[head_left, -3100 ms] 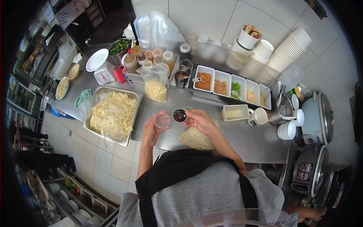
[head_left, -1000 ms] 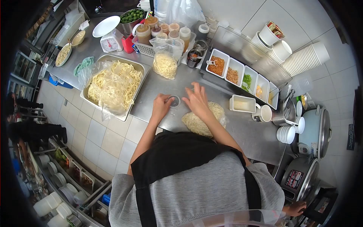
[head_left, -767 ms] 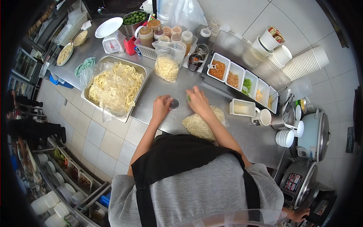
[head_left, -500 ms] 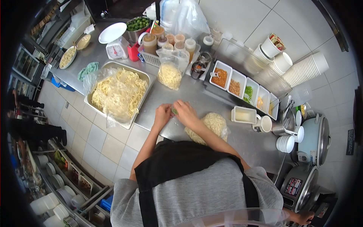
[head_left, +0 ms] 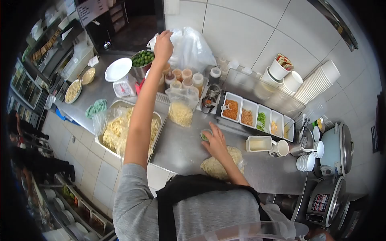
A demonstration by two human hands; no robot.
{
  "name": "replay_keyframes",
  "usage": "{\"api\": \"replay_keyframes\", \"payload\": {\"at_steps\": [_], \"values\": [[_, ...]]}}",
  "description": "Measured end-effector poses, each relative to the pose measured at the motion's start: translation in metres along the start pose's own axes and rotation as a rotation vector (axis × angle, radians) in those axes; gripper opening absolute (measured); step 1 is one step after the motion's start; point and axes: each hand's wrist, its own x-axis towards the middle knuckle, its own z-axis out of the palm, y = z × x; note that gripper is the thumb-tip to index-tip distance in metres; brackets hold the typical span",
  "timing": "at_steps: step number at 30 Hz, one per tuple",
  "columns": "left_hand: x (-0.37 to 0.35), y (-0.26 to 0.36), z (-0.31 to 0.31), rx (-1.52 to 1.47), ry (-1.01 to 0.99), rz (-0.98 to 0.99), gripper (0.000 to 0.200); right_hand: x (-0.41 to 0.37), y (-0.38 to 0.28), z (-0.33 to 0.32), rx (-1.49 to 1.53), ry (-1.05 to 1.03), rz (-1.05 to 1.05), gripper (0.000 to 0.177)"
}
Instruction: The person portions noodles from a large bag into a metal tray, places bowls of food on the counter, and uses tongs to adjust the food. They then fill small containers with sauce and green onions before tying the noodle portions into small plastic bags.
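Note:
My left hand (head_left: 163,47) is stretched far forward, at the white plastic bags (head_left: 188,48) by the wall. Its fingers point away, and whether they grip anything is hidden. My right hand (head_left: 216,143) hovers low over the steel counter with fingers spread. Beside its thumb and fingertips stands a small clear cup (head_left: 204,135) with something green inside. A bag of pale noodles (head_left: 223,164) lies partly under my right forearm. Another knotted bag of noodles (head_left: 180,114) sits farther forward. Under my left arm is a metal tray (head_left: 160,138) heaped with loose noodles and plastic.
Sauce bottles (head_left: 187,76) crowd a basket at the back, near a kitchen scale (head_left: 124,89) and a pot of green limes (head_left: 142,59). Topping containers (head_left: 231,107) line the right, with stacked paper bowls (head_left: 317,82) behind. Rice cookers (head_left: 327,201) stand far right.
Both hands were together at the small cup. My left hand has let go and reached forward to the plastic bags; my right hand has opened beside the cup, which now stands on the counter.

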Motion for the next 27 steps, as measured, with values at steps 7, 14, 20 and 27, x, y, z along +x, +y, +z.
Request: {"api": "replay_keyframes", "payload": {"at_steps": [7, 14, 20, 27], "values": [[0.069, -0.047, 0.077, 0.534, -0.426, 0.01, 0.018, -0.044, -0.012, -0.042, 0.276, 0.108, 0.097, 0.038], [0.139, -0.039, 0.06, 0.475, -0.345, -0.012, 0.018, -0.072, 0.005, -0.064, 0.24, 0.178, 0.248, 0.038], [0.085, -0.075, 0.109, 0.601, -0.489, 0.202, 0.019, -0.063, -0.002, -0.066, 0.232, 0.193, 0.169, 0.038], [0.107, -0.051, 0.086, 0.634, -0.303, 0.156, 0.015, -0.068, -0.009, -0.067, 0.308, 0.162, 0.146, 0.038]]}}
